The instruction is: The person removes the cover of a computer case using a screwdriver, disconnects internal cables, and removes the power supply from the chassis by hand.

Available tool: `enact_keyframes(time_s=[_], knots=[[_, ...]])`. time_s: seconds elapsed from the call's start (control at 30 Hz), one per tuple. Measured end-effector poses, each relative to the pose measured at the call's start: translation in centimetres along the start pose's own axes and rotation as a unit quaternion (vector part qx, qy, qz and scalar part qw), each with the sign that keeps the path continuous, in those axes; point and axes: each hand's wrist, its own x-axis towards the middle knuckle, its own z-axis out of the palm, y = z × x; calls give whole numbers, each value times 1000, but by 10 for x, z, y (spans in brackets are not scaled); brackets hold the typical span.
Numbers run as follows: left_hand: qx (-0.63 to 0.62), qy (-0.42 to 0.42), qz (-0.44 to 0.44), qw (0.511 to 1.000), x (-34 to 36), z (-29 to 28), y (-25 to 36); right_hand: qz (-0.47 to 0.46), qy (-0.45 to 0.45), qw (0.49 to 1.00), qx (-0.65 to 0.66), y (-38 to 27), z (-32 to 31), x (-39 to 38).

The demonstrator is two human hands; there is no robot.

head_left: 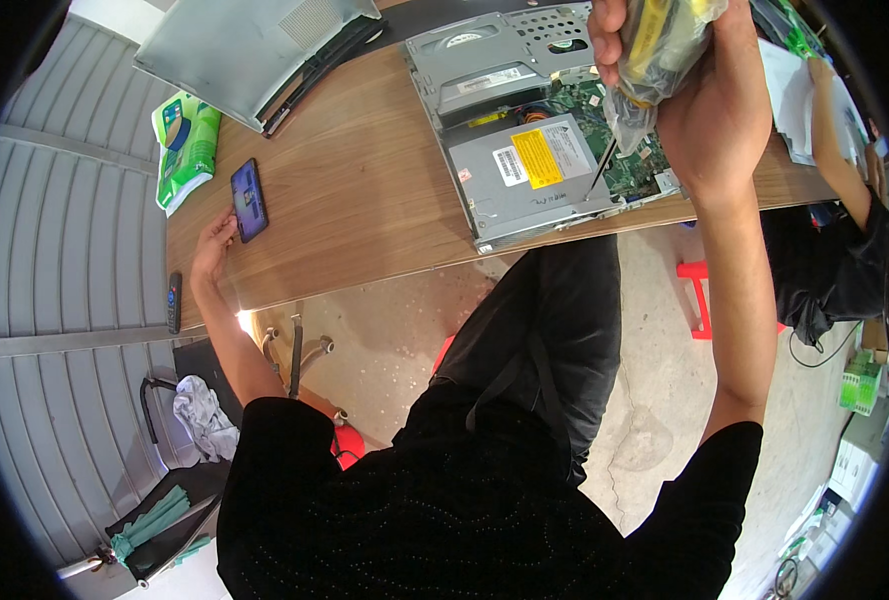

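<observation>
My right hand (705, 120) grips a yellow-handled screwdriver (660, 55) wrapped in clear plastic, above an open metal computer chassis (465, 75). Its thin shaft slants down toward the edge of a silver drive (520, 180) with a yellow label, beside a green circuit board (580, 105); whether the tip touches is unclear. At the left, my left hand (215, 240) has curled fingers on the near side of a dark smartphone (250, 198) with its screen lit.
A wooden desk (335, 200) holds a metal cover (235, 50), a green pack (185, 150) and a black remote (175, 300). Another person's arm (835, 140) reaches over papers (795, 100) at right. Below are a red stool (695, 300) and draped cloth (205, 420).
</observation>
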Motion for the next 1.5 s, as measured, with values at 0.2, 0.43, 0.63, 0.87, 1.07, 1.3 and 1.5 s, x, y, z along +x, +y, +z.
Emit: enact_keyframes(time_s=[0.2,0.43,0.63,0.87,1.07,1.3,1.5], knots=[[-81,66,8,994,7,-12,-18,52,115,992,1,-12,19,1],[102,572,284,763,-46,104,45,34,26,999,28,2,0,0],[60,80,401,911,-151,307,203,54,-27,994,89,12,-4,0],[-33,-232,447,863,-137,415,258,55,-59,990,115,5,0,-1],[-5,-178,422,889,-130,414,257,-1,85,989,-118,-10,22,-6],[19,-173,469,866,-134,409,262,42,-24,968,-247,-5,10,-11],[-15,-321,386,865,-124,409,258,-22,11,991,-135,-1,16,-3]])
